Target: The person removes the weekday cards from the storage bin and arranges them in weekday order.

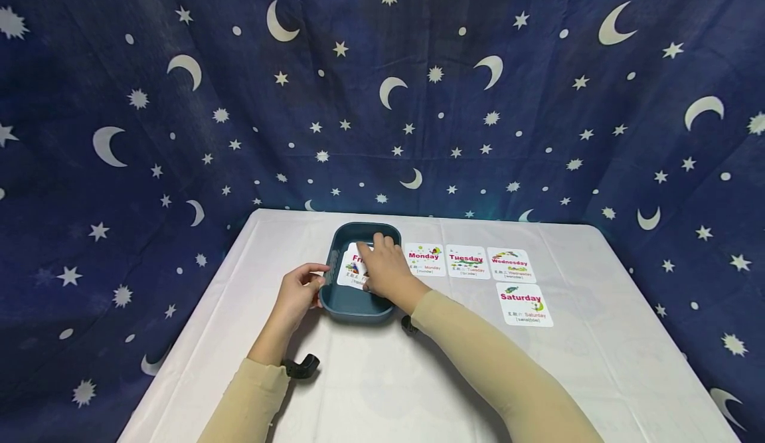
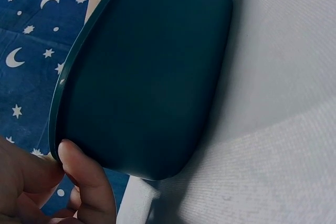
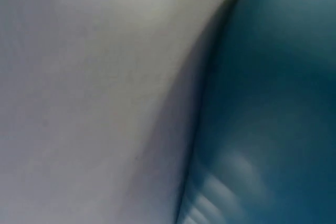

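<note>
A dark teal plastic bin (image 1: 357, 310) stands on the white table, left of the laid-out cards. My left hand (image 1: 299, 290) pinches its left rim between thumb and fingers; the left wrist view shows the thumb against the outer wall of the bin (image 2: 142, 77). Inside the bin, my right hand (image 1: 387, 267) grips the right side of a white card (image 1: 349, 271) whose visible print begins "Fri". That hand covers the rest of the word. The right wrist view catches only the bin's blurred outer wall (image 3: 273, 108), without the hand.
Right of the bin, a row holds a Monday card (image 1: 425, 260), a Tuesday card (image 1: 468, 262) and a Wednesday card (image 1: 511, 265). Below Wednesday lies a Saturday card (image 1: 524, 305). A dark blue curtain (image 1: 418, 131) with moons and stars hangs behind the table (image 1: 382, 376).
</note>
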Demonstrator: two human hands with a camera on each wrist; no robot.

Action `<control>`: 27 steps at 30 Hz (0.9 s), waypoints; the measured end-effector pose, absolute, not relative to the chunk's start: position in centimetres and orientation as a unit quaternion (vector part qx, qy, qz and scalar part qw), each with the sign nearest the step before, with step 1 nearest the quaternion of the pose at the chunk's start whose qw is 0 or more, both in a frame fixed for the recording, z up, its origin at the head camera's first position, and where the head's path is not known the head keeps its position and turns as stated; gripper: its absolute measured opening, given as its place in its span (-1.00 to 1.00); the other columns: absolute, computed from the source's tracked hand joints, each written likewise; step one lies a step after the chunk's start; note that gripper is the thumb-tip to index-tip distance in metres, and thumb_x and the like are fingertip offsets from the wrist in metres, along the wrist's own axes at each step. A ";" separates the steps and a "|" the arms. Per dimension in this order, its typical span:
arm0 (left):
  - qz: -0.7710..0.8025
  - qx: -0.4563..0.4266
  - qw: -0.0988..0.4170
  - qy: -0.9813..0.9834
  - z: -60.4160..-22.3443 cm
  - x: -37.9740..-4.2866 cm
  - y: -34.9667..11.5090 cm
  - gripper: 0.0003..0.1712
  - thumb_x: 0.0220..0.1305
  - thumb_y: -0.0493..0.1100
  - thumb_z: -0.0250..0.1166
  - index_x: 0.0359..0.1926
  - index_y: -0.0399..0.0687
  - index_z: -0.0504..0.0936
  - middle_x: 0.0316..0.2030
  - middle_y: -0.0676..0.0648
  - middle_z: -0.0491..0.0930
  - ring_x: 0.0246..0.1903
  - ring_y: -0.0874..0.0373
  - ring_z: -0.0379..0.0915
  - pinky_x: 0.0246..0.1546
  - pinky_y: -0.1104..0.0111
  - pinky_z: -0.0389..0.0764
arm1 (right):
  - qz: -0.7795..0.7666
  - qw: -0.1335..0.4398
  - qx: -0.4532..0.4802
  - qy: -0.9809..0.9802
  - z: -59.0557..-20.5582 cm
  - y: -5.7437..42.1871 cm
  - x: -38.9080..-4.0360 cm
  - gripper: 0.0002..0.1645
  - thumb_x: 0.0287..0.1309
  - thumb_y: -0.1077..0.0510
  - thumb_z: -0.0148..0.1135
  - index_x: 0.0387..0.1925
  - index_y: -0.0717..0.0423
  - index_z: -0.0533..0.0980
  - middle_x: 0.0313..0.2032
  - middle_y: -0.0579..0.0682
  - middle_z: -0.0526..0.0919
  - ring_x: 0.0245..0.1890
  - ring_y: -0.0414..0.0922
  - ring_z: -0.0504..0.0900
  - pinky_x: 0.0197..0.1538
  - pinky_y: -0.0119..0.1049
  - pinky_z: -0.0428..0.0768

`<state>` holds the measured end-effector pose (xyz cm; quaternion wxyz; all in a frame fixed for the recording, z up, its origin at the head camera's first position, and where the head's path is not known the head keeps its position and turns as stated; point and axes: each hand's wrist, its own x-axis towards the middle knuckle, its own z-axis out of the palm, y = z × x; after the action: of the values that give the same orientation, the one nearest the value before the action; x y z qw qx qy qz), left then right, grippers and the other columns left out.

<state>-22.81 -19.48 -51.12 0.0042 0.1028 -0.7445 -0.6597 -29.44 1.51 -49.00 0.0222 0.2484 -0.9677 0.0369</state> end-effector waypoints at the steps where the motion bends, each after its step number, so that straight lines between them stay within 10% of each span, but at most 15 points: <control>1: -0.660 0.104 0.005 -0.744 -51.1 -22.8 -19.5 -0.71 0.52 -0.41 0.24 0.17 -0.26 0.71 -0.34 -0.09 0.52 -0.61 0.20 0.43 -0.61 0.40 0.60 | 0.042 0.024 0.247 -0.968 -49.0 1.5 -29.4 0.22 0.04 -0.18 0.71 0.63 -0.08 0.27 0.25 0.16 0.43 0.10 0.04 0.39 0.06 -0.12 0.49; 27: -0.660 0.094 0.009 -0.745 -51.0 -22.8 -19.5 -0.70 0.48 -0.45 0.24 0.15 -0.27 0.71 -0.32 -0.13 0.55 -0.60 0.20 0.43 -0.61 0.41 0.59 | 0.253 0.018 0.218 -0.943 -47.4 3.0 -29.8 -0.27 0.14 0.46 0.39 0.35 0.03 0.59 0.05 0.09 0.57 -0.07 -0.05 0.53 0.04 -0.19 0.62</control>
<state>-22.77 -19.48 -51.03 0.0085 0.0940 -0.7451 -0.6602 -29.75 3.03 -47.37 0.0175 0.2177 -0.9425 0.2529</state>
